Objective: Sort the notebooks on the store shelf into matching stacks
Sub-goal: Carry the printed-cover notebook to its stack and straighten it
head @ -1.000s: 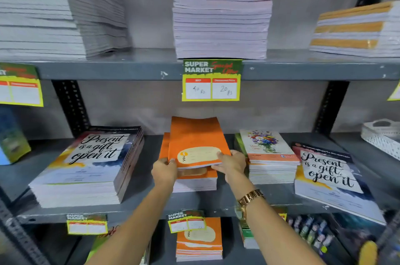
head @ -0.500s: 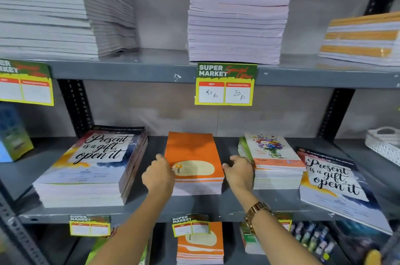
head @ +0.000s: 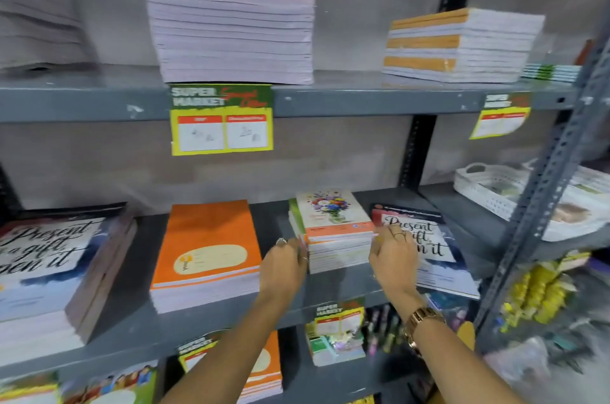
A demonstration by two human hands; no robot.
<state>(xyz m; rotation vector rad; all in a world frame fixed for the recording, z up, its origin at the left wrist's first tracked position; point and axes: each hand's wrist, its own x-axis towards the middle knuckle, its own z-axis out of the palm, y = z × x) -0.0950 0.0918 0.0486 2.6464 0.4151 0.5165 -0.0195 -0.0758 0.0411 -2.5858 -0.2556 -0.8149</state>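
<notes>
Orange stack (head: 206, 258) looks done, both hands now on floral stack (head: 333, 232): left hand (head: 285, 266) & right hand (head: 392, 258) curled at its sides, grip unclear; "Present" stacks left.

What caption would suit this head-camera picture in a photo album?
Two hands, left and right, flank the flower-cover notebook stack on a store shelf, beside an orange stack.
</notes>
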